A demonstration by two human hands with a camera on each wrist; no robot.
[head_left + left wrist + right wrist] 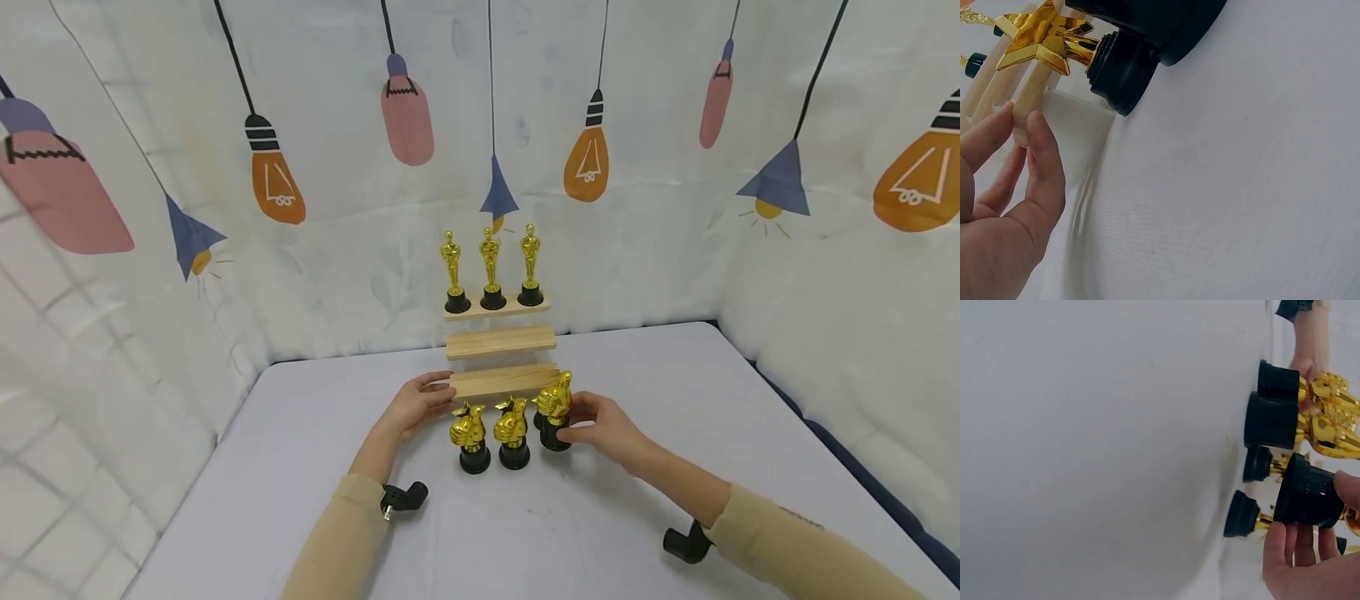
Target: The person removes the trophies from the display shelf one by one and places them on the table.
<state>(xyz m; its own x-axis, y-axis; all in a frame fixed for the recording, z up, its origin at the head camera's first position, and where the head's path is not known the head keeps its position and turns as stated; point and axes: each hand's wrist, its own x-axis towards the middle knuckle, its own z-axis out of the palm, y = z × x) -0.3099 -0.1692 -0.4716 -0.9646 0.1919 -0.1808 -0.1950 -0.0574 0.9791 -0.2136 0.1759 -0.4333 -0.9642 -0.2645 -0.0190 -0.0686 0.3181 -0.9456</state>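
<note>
My left hand [417, 405] is at the left end of the lowest wooden step of a three-step display rack [498, 382]. Its thumb and fingers pinch the board's end [1020, 122] in the left wrist view. With my right hand [611, 432] I hold a gold thumbs-up trophy [555, 402] by its black base [1310, 495], which looks raised off the table in the right wrist view. Two more thumbs-up trophies, one on the left [468, 432] and one in the middle [512, 425], stand upright in front of the rack. Behind them are gold star trophies [1038, 39], mostly hidden in the head view.
On the top step stand three gold figure statuettes [491, 260], side by side. The middle step [501, 341] is bare wood. A white cloth [330, 433] covers the table, and a lamp-patterned curtain [337, 250] hangs behind it.
</note>
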